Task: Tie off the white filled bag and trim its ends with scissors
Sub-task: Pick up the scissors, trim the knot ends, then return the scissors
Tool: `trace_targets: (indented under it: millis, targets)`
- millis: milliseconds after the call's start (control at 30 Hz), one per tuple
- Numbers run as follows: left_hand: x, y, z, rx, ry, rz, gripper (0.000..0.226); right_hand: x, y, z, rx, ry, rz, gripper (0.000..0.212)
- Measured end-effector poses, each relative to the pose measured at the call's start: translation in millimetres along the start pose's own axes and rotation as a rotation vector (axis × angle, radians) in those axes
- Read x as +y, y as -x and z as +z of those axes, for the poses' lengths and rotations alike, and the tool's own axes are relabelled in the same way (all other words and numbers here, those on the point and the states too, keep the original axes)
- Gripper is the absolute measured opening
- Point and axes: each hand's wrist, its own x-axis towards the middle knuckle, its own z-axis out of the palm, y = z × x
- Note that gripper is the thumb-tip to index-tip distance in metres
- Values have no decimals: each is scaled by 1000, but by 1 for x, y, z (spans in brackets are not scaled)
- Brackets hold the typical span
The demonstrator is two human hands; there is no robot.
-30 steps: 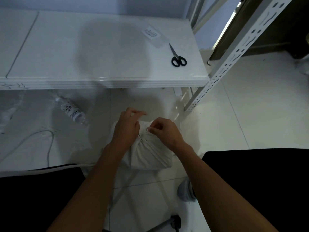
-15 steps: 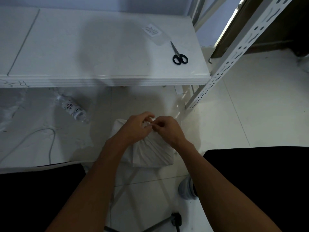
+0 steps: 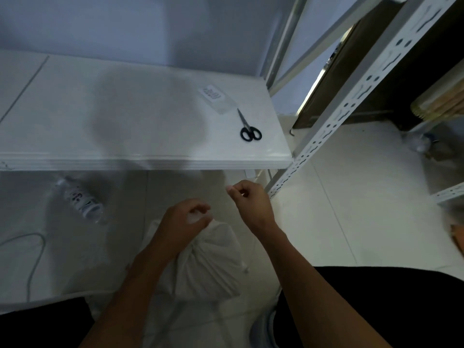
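Note:
The white filled bag [image 3: 211,267] sits on the floor between my knees, its top gathered into pleats. My left hand [image 3: 183,224] is closed around the bunched neck of the bag. Up and to the right of the bag, my right hand [image 3: 248,199] has thumb and fingers pinched together; a thin string in it is too faint to make out for sure. Black-handled scissors [image 3: 248,128] lie shut on the white shelf [image 3: 125,136], near its right end, well beyond both hands.
A clear plastic bottle [image 3: 80,199] lies on the floor under the shelf at left. A white cable [image 3: 35,249] loops over the floor further left. A perforated white rack post [image 3: 334,116] slants up at right. A small labelled plastic packet [image 3: 216,97] lies by the scissors.
My right hand has left the bag's neck and risen up to the right, still pinched. My left hand stays on the gathered top. The camera has tilted upward.

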Motion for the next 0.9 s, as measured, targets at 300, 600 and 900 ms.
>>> trace_targets:
  millis: [300,600,900]
  targets:
    - [73,-83,-9,74,14,83,13,-38,-47,-36,-7,175,-90,19]
    - [113,-169,23,-52,-231,157,30,-36,-154,-52,85,423,46,27]
    - [104,-186,-3,-22,-397,151,26,-37,-179,-33,133,589,138,45]
